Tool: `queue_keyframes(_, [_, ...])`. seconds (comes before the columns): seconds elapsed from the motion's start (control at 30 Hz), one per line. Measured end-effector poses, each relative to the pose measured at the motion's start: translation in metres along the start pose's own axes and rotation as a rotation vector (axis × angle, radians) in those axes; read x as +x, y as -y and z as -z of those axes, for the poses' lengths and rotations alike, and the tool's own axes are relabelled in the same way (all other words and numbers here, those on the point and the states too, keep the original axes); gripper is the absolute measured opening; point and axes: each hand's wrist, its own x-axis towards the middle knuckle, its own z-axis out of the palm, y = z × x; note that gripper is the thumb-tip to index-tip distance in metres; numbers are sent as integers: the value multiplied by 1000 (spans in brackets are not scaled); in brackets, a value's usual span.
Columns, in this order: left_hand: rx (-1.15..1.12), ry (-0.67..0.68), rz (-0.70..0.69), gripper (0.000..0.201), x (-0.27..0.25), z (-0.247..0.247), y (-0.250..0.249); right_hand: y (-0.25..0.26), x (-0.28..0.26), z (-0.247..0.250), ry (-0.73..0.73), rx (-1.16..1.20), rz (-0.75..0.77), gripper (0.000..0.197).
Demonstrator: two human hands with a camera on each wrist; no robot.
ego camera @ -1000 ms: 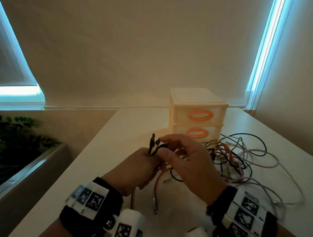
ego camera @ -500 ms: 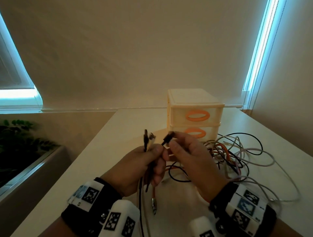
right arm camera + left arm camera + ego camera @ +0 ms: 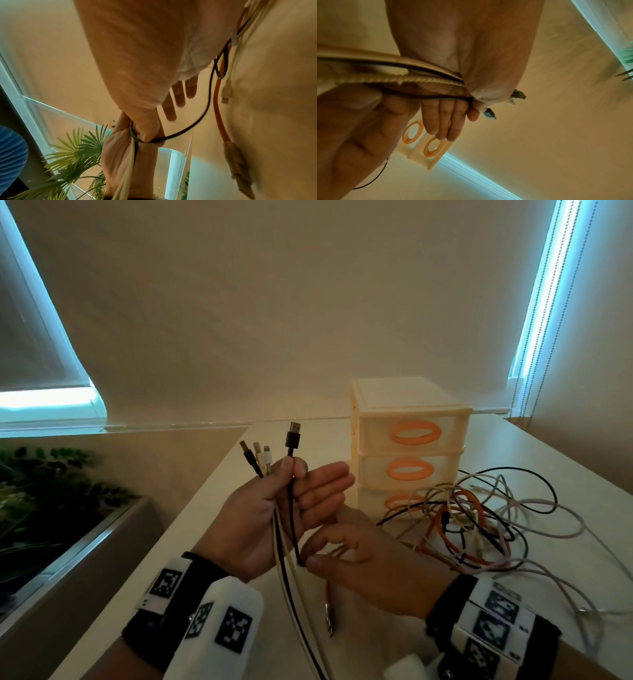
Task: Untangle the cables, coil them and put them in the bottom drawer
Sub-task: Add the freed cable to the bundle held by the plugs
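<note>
black cable with a usb plug (image 3: pixel 293 440) sticks up from the left hand (image 3: pixel 274 518), pinched by thumb and forefinger next to a few white and dark plug ends (image 3: pixel 260 458), other fingers straight. right hand (image 3: pixel 370 563) pinches that same black cable lower down. rest of the tangled cable pile (image 3: pixel 479 522) is on the white table (image 3: pixel 178 542), touching the cream plastic drawer unit with orange handles (image 3: pixel 409 446); its drawers are closed.

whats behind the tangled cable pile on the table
The drawer unit stands behind the cable pile. Its top two drawers show fully; cable loops partly cover the bottom drawer. Drawer contents cannot be seen.
</note>
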Motion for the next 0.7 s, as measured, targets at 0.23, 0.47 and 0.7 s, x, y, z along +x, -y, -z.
queue_keyframes(0.23, [-138, -119, -125, 45, 0, 9, -19, -3, -20, 34, 55, 25, -175, 23])
queue_keyframes(0.47, [-264, 400, 251, 39, -4, 23, -10, -34, -15, 50, -224, 73, -356, 31])
queue_keyframes(0.7, [302, 190, 306, 34, -7, -2, 30, -1, -10, 37, -469, -79, -8, 15])
